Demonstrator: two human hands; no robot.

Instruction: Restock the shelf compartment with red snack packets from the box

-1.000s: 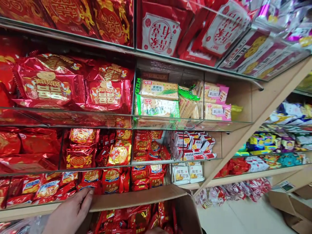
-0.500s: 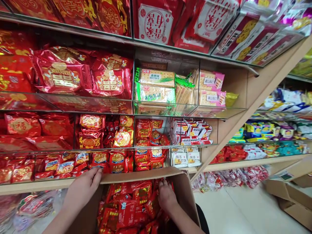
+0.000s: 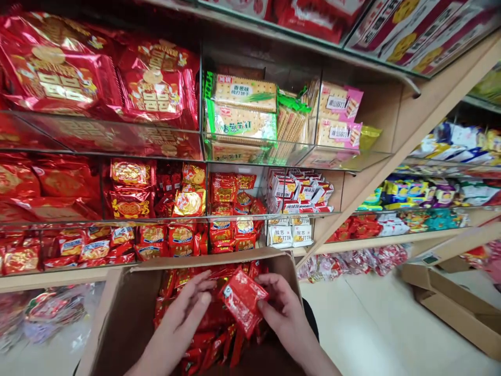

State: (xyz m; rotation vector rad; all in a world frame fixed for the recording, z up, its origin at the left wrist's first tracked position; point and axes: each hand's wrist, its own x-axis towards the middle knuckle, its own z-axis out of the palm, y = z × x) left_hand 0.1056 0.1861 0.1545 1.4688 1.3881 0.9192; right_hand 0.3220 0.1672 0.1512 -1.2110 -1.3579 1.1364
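Observation:
A cardboard box (image 3: 117, 313) stands below the shelf front, with many red snack packets (image 3: 203, 339) inside. Over its contents, my right hand (image 3: 279, 308) pinches a red packet (image 3: 243, 300) at its right edge between thumb and fingers. My left hand (image 3: 183, 313) is just left of that packet, its fingers apart and nothing in them. Behind the box, red packets (image 3: 182, 237) and white packets (image 3: 281, 235) fill the lowest shelf compartments.
Shelves with clear front panels (image 3: 242, 151) hold biscuit packs (image 3: 245, 94) and large red bags (image 3: 66, 78). A slanted wooden panel (image 3: 376, 167) borders them. An open carton (image 3: 450, 303) lies on the floor at right; wrapped goods (image 3: 55, 313) lie at lower left.
My left hand has left the box's rim and moved over the packets. My right hand has lifted a red packet from the pile. The view has shifted downward and closer to the shelves.

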